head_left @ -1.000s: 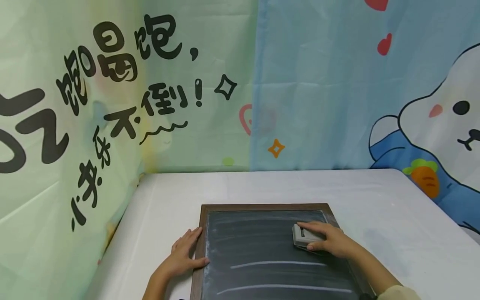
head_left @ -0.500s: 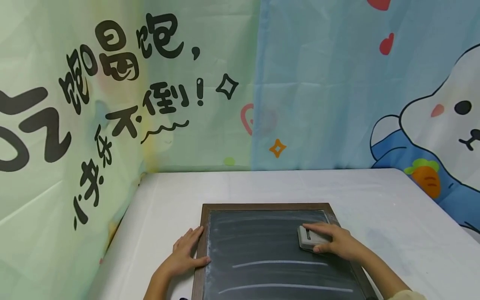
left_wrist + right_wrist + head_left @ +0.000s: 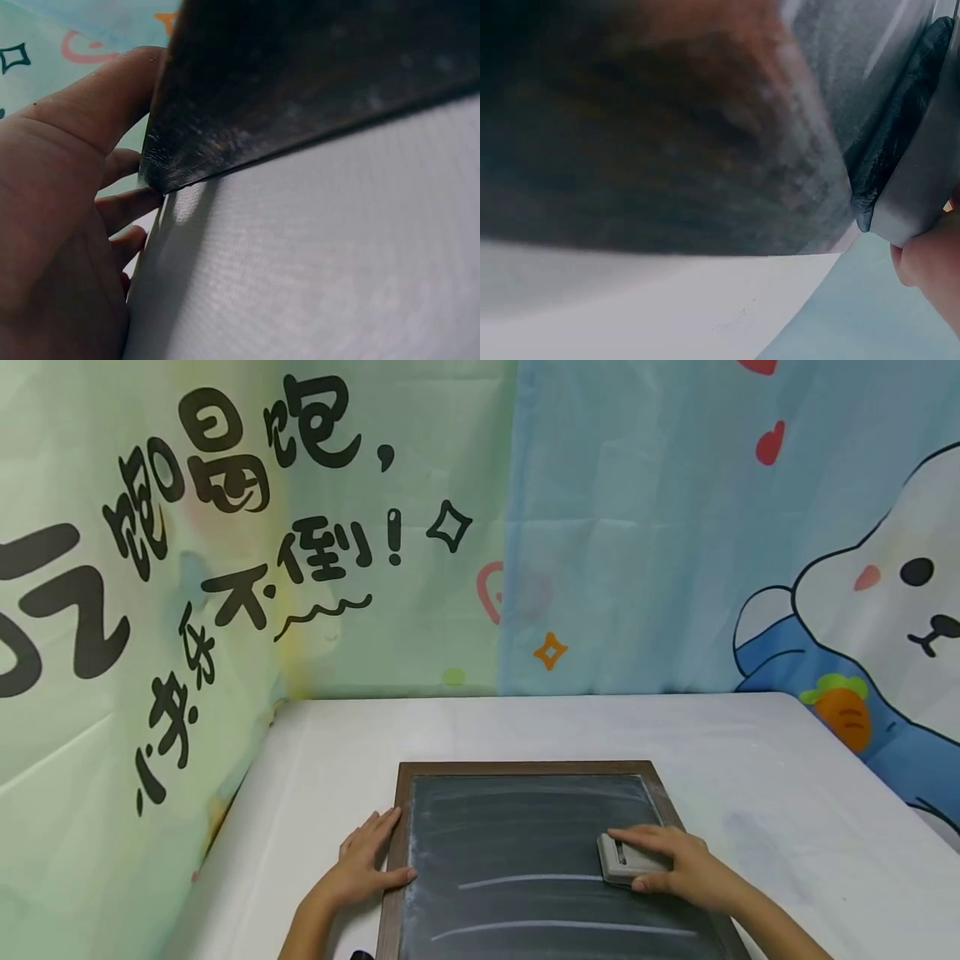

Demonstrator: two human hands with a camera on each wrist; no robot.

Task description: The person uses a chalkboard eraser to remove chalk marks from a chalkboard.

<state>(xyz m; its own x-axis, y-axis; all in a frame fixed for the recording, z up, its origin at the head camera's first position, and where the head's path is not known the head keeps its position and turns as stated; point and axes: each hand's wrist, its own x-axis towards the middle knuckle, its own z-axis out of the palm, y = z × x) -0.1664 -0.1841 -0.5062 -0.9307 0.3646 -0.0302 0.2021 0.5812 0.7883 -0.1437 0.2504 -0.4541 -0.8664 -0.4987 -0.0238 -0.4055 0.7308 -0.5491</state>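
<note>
A chalkboard in a brown wooden frame lies on the white table, smeared with chalk dust. Two white chalk lines cross its near half, an upper chalk line and a lower chalk line. My right hand grips a grey felt eraser from its right side; its dark felt faces the board in the right wrist view. The eraser overlaps the upper line's right end. At the frame's left side rests my left hand, fingers spread along the edge and thumb over the frame.
White cloth covers the table around the board. A small black object shows partly at the bottom edge, near the left wrist. Printed curtains hang behind and to the left, with lettering and a cartoon animal.
My right hand has brought the eraser nearer to me and slightly right, onto the upper chalk line, whose right end it now covers. The left hand stays at the frame.
</note>
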